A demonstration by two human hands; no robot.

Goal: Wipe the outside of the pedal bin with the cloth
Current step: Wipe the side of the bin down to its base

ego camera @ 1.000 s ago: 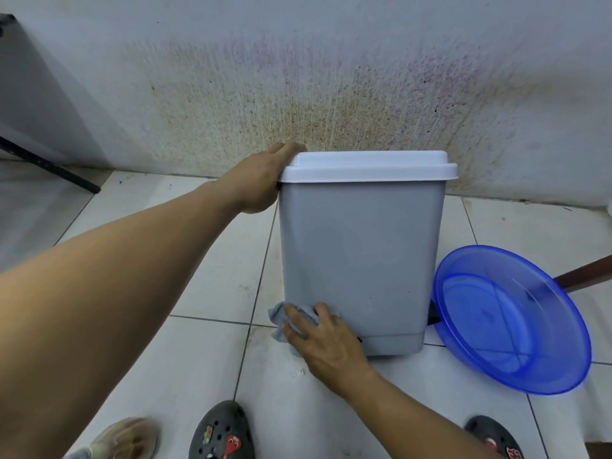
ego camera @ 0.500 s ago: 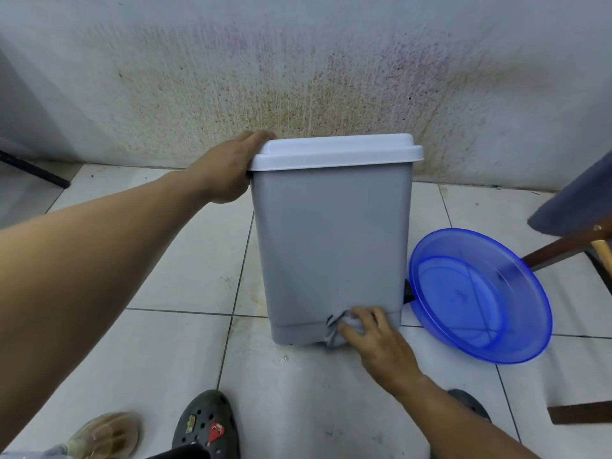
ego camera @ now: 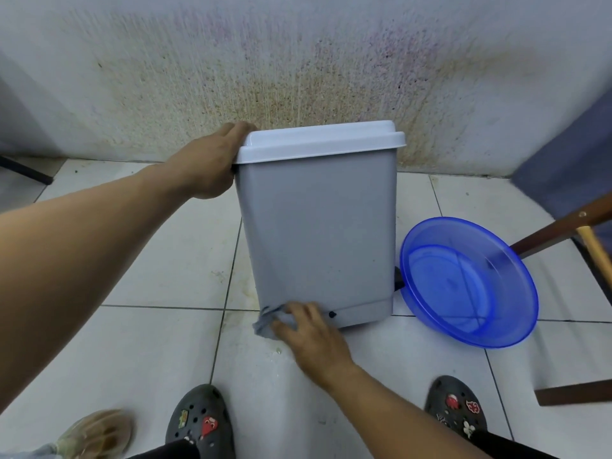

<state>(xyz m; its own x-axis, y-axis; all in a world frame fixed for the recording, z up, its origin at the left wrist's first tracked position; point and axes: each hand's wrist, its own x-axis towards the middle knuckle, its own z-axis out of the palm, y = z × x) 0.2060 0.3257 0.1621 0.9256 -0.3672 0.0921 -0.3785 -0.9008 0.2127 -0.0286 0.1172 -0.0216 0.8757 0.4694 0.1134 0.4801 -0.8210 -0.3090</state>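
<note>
A grey pedal bin (ego camera: 321, 226) with a white lid (ego camera: 318, 142) stands on the tiled floor against a stained wall. My left hand (ego camera: 212, 164) grips the lid's left edge, fingers over the back corner. My right hand (ego camera: 311, 336) holds a small grey cloth (ego camera: 268, 321) and presses it against the bin's bottom left corner. Most of the cloth is hidden under my fingers. The black pedal (ego camera: 398, 278) peeks out at the bin's lower right side.
A blue plastic basin (ego camera: 463, 283) leans beside the bin on the right. Wooden furniture legs (ego camera: 563, 233) and a dark plank (ego camera: 576, 394) lie at the right. My two dark clogs (ego camera: 198, 422) are at the bottom, and another shoe (ego camera: 96, 429) at the lower left.
My right hand slid the cloth along the bin's bottom edge: from the left corner to the right half, then back to the left corner. My left hand kept its grip on the lid.
</note>
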